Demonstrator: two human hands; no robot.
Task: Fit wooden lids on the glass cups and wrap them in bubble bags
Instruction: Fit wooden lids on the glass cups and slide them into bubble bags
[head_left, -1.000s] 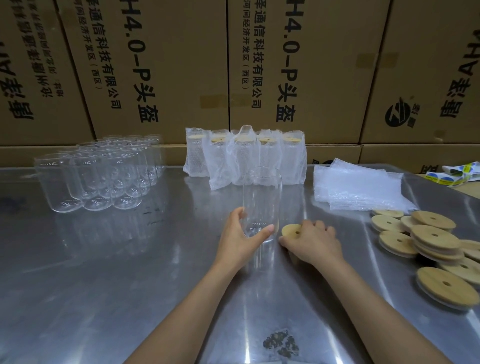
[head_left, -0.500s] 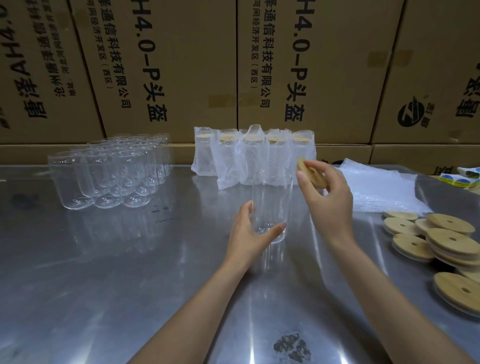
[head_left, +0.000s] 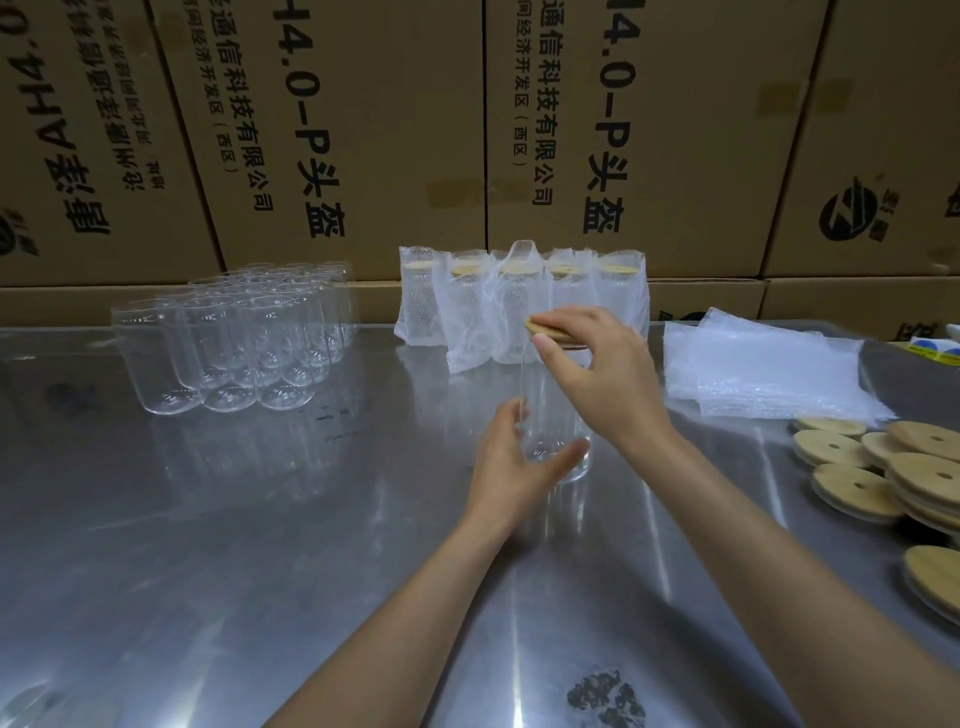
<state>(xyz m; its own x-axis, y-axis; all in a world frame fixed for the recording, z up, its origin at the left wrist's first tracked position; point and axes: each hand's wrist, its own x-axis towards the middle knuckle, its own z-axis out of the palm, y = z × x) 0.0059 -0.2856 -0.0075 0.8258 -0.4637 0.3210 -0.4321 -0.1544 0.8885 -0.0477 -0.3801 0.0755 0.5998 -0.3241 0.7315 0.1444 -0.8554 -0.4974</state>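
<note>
A clear glass cup (head_left: 550, 415) stands upright at the middle of the steel table. My left hand (head_left: 514, 465) grips its lower part, thumb on the right side. My right hand (head_left: 597, 374) holds a round wooden lid (head_left: 545, 331) flat over the cup's rim; whether the lid is seated I cannot tell. A pile of loose wooden lids (head_left: 893, 473) lies at the right. A flat stack of bubble bags (head_left: 763, 374) lies beyond that pile.
Several bare glass cups (head_left: 234, 343) stand grouped at the back left. A row of lidded cups wrapped in bubble bags (head_left: 519, 301) stands behind the held cup. Large cardboard boxes (head_left: 363, 130) wall off the table's far edge. Sticker sheets (head_left: 935, 351) lie at the far right.
My right hand picked a lid up from the table, lifted it beside the cup, then carried it left and laid it flat over the cup's rim. My left hand kept holding the cup.
</note>
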